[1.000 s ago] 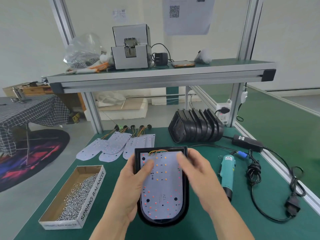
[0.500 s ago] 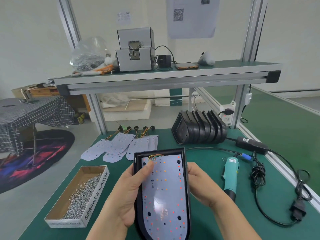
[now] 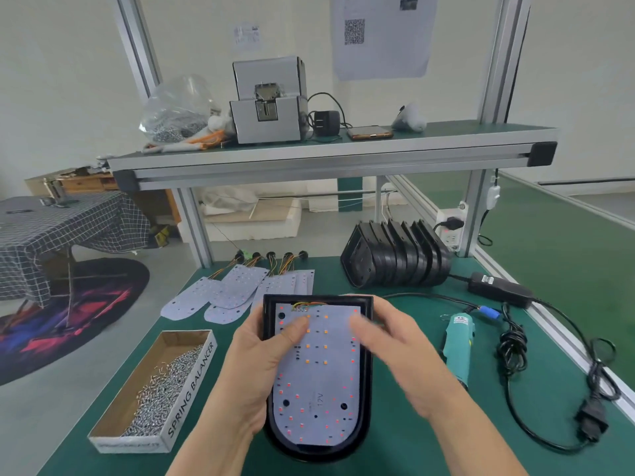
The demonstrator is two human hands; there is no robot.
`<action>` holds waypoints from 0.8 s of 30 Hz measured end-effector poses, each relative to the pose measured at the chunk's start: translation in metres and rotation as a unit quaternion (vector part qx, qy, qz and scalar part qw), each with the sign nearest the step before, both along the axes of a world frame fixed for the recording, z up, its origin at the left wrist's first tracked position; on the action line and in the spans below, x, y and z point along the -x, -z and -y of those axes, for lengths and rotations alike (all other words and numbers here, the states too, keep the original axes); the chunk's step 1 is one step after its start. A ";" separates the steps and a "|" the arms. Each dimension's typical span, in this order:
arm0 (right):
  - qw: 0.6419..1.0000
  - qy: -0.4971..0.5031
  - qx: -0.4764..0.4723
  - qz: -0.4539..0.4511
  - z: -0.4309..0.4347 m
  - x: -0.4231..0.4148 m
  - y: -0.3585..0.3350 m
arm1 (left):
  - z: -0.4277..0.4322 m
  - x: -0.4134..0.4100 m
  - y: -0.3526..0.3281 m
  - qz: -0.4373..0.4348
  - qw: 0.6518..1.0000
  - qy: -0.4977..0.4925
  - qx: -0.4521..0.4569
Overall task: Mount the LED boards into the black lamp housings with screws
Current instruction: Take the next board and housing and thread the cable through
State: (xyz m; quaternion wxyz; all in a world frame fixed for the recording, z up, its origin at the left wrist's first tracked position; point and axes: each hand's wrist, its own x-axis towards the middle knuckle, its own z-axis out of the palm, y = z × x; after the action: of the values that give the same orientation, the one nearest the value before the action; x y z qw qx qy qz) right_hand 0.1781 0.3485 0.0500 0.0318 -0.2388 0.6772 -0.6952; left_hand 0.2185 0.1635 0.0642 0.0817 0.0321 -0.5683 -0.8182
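At 6 o'clock the LED board [image 3: 319, 383] (printed "12V") lies in the black lamp housing [image 3: 309, 453]. The left hand [image 3: 261, 365] clamps the housing's left edge, thumb pinning the board, probably aligning screw holes. The right hand [image 3: 395, 345], at its far right corner, is blurred, grip unclear. At 9 o'clock, the screw box [image 3: 190, 383] reads "SPRING BALANCER".

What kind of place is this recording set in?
Likely a small electronics assembly workstation in a workshop: a box of screws, an electric screwdriver and stacked black housings sit on the bench.
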 end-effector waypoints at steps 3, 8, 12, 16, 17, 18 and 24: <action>0.993 0.098 -0.046 -0.045 0.010 -0.003 0.001 | -0.004 -0.001 0.003 -0.013 1.000 0.008 0.008; 0.985 0.131 -0.085 -0.074 0.010 -0.005 0.009 | 0.004 0.000 0.006 0.011 0.999 0.033 0.035; 0.972 0.148 -0.122 -0.137 0.014 -0.007 0.014 | 0.015 0.004 0.009 0.024 0.996 0.054 0.073; 0.978 0.129 -0.108 -0.127 0.016 -0.007 0.012 | 0.020 0.008 0.007 -0.003 0.994 0.061 0.096; 0.984 0.114 -0.093 -0.102 0.015 -0.006 0.011 | 0.020 0.010 0.007 -0.007 0.994 0.050 0.097; 0.989 0.097 -0.077 -0.080 0.014 -0.005 0.010 | 0.019 0.011 0.008 -0.008 0.995 0.040 0.093; 0.984 0.111 -0.072 -0.116 0.019 -0.004 0.020 | 0.025 0.016 0.007 -0.036 0.979 0.046 0.195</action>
State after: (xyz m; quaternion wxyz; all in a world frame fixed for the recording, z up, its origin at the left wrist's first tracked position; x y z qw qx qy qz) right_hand 0.1824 0.3298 0.0303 -0.1077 -0.2384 0.7471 -0.6111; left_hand 0.2024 0.1385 0.0570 0.0686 -0.0400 -0.7147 -0.6949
